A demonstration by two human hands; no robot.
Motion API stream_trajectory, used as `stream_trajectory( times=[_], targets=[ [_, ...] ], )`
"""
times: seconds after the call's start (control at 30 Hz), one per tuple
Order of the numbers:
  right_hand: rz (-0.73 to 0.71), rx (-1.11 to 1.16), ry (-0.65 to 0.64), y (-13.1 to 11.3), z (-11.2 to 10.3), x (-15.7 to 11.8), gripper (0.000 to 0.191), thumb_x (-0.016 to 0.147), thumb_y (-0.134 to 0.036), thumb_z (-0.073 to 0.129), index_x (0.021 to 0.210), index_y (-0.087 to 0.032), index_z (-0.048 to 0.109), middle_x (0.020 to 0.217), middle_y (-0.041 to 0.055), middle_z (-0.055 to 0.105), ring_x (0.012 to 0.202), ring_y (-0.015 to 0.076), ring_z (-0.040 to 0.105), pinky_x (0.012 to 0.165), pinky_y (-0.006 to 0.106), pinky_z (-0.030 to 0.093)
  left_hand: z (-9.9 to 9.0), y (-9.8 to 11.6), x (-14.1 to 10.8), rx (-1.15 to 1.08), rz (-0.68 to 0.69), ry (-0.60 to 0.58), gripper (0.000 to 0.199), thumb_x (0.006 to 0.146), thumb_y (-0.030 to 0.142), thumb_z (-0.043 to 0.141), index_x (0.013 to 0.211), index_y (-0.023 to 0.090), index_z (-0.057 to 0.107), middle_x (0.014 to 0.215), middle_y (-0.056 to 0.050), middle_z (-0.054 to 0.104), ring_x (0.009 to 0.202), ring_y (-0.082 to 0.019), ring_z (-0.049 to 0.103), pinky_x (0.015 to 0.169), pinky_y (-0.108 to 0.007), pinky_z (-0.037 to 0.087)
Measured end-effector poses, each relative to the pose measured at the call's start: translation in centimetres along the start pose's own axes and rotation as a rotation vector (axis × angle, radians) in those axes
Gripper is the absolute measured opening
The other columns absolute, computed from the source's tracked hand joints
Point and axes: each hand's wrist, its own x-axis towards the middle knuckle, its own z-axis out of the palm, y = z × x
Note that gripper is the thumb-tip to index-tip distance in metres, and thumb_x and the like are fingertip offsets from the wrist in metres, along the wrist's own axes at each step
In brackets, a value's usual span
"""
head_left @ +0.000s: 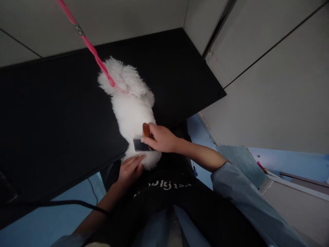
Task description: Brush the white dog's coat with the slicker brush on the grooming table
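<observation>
A fluffy white dog [133,113] stands on a black ribbed table [180,68], facing away from me, its rear end at the table's front edge. My right hand [163,137] is closed around the brown wooden handle of a slicker brush [140,144]. The brush's dark rectangular head lies against the fur of the dog's lower back. Just below it, my left hand [131,169] rests on the dog's rump, fingers stretched out over the fur. A pink loop leash [96,56] runs from the dog's neck up to the upper left.
Pale wall panels [269,85] border the table behind and on the right. A black cable [64,203] crosses at the lower left, in front of my left forearm. My black apron [169,202] is close against the table's front edge. Blue floor [74,219] shows below.
</observation>
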Motion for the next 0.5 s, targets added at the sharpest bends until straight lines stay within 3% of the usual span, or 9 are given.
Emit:
stream_trajectory(
  times=[0.03, 0.17, 0.3, 0.33, 0.43, 0.5],
  targets=[
    [0.022, -0.012, -0.021, -0.12, -0.04, 0.01, 0.02, 0.094, -0.037, 0.062, 0.097, -0.018, 0.055, 0.087, 0.0028, 0.063, 0.08, 0.0172, 0.061, 0.072, 0.029, 0.044, 0.03, -0.04, -0.09, 0.005, 0.004, 0.006, 0.025, 0.09, 0.013, 0.053, 0.099, 0.018, 0.075, 0.083, -0.006, 0.078, 0.07, -0.016, 0.073, 0.07, -0.026, 0.061],
    [0.051, -0.08, 0.181, -0.66, -0.33, 0.05, 0.017, 0.098, -0.033, 0.056, 0.104, -0.017, 0.055, 0.099, 0.0065, 0.065, 0.093, 0.0185, 0.062, 0.081, 0.03, 0.044, 0.09, -0.11, -0.38, 0.003, -0.02, 0.026, 0.026, 0.09, 0.012, 0.052, 0.1, 0.018, 0.075, 0.085, -0.006, 0.078, 0.073, -0.017, 0.074, 0.072, -0.027, 0.061],
    [-0.022, -0.073, -0.079, -1.01, -0.09, -0.1, 0.021, 0.094, -0.038, 0.063, 0.095, -0.018, 0.055, 0.09, 0.0036, 0.064, 0.082, 0.0172, 0.061, 0.071, 0.028, 0.043, 0.01, -0.07, -0.4, -0.005, -0.006, 0.028, 0.025, 0.09, 0.013, 0.054, 0.101, 0.018, 0.075, 0.086, -0.007, 0.078, 0.074, -0.017, 0.074, 0.073, -0.027, 0.061],
    [0.002, -0.076, -0.067, -0.99, -0.02, -0.09, 0.021, 0.095, -0.038, 0.062, 0.096, -0.018, 0.055, 0.09, 0.0035, 0.064, 0.081, 0.0171, 0.061, 0.071, 0.028, 0.043, -0.01, -0.03, -0.36, 0.003, -0.007, 0.027, 0.025, 0.09, 0.012, 0.054, 0.101, 0.018, 0.075, 0.087, -0.006, 0.078, 0.074, -0.017, 0.074, 0.073, -0.027, 0.061],
    [0.024, -0.082, 0.13, -0.84, 0.09, -0.01, 0.018, 0.099, -0.035, 0.055, 0.105, -0.018, 0.055, 0.099, 0.0054, 0.064, 0.091, 0.0179, 0.062, 0.079, 0.029, 0.045, 0.0, 0.09, -0.33, 0.009, -0.01, 0.039, 0.025, 0.09, 0.011, 0.052, 0.1, 0.018, 0.074, 0.087, -0.006, 0.079, 0.072, -0.016, 0.074, 0.071, -0.026, 0.06],
    [-0.027, -0.06, 0.08, -0.78, 0.14, 0.0, 0.019, 0.098, -0.036, 0.057, 0.103, -0.018, 0.055, 0.096, 0.0047, 0.064, 0.089, 0.0176, 0.062, 0.079, 0.028, 0.045, 0.05, 0.15, -0.44, -0.006, -0.016, 0.04, 0.024, 0.091, 0.011, 0.052, 0.099, 0.018, 0.074, 0.087, -0.006, 0.079, 0.072, -0.016, 0.075, 0.071, -0.026, 0.061]
  ],
)
